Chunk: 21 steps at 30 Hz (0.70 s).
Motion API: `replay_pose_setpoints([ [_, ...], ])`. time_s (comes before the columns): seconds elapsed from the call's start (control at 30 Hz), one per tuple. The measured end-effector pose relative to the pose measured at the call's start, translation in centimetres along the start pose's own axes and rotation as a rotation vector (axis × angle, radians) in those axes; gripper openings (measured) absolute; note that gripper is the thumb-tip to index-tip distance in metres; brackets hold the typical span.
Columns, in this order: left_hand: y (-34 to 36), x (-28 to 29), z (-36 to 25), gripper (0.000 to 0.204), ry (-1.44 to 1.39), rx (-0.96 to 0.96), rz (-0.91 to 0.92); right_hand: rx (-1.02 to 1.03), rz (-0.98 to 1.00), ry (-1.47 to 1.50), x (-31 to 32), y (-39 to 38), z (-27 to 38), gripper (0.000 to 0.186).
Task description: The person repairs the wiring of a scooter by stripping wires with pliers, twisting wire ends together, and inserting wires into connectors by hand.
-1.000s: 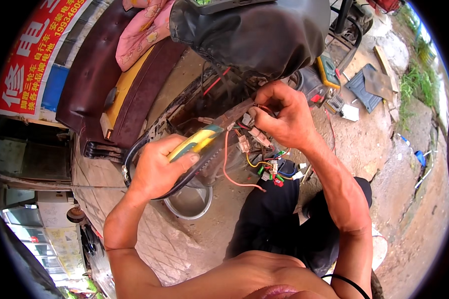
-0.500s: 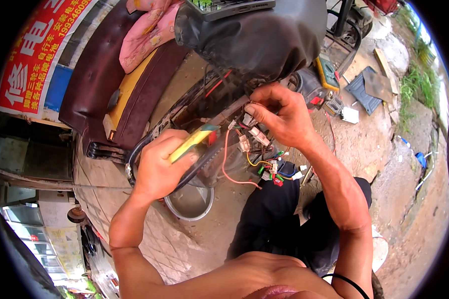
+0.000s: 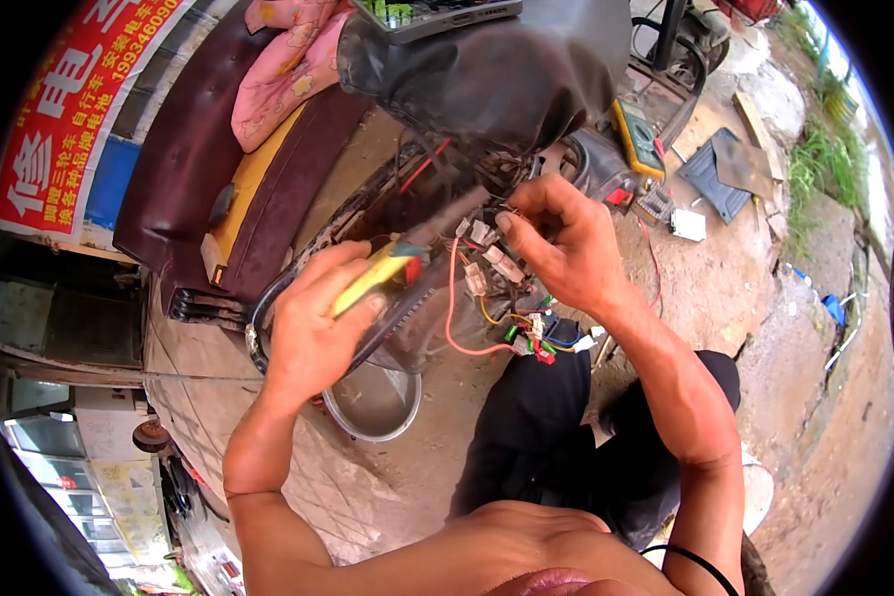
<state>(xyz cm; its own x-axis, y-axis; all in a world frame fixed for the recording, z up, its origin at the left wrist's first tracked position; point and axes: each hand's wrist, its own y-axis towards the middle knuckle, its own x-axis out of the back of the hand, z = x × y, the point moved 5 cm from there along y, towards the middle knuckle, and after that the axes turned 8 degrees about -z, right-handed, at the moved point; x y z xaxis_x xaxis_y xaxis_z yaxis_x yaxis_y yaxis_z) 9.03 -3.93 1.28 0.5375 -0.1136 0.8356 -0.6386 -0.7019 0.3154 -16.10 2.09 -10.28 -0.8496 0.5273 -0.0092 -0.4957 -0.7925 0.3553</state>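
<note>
My left hand [image 3: 318,323] is closed around a yellow-handled knife [image 3: 366,283] with teal and red parts near its front. Its long grey blade, somewhat blurred, slants up and right toward my other hand. My right hand [image 3: 566,243] pinches thumb against forefinger at the blade's tip, on what looks like a thin wire end, mostly hidden by the fingers. Just below hang several white plug connectors [image 3: 505,264] on the wiring. A loose orange wire [image 3: 452,303] curves down from them. Lower still, a cluster of small coloured connectors [image 3: 541,343] dangles above my knee.
A black-covered vehicle front [image 3: 487,79] stands ahead, with a screened device [image 3: 457,18] on top. A metal bowl [image 3: 372,402] sits on the ground below my left hand. At right lie a yellow multimeter [image 3: 638,139] and a dark plastic panel [image 3: 717,179]. A maroon seat [image 3: 174,149] stands left.
The knife blade has shifted slightly up and right past the fingertips of my right hand. The loose orange wire's end has swung left to the coloured connectors. The view has shifted a little.
</note>
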Motion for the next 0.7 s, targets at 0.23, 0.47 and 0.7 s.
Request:
replay_pose_setpoints([
  [0.23, -0.4, 4.2, -0.4, 0.027, 0.201, 0.058, -0.142, -0.12, 0.055, 0.159, -0.1, -0.9, -0.7, 0.016],
  [0.47, -1.8, 5.2, 0.4, 0.029, 0.665, -0.158, -0.069, -0.04, 0.12, 0.01, -0.2, -0.6, 0.8, 0.02],
  [0.7, -2.9, 4.4, 1.5, 0.027, 0.671, -0.127, -0.017, -0.034, 0.151, 0.126, -0.5, -0.7, 0.0, 0.013],
])
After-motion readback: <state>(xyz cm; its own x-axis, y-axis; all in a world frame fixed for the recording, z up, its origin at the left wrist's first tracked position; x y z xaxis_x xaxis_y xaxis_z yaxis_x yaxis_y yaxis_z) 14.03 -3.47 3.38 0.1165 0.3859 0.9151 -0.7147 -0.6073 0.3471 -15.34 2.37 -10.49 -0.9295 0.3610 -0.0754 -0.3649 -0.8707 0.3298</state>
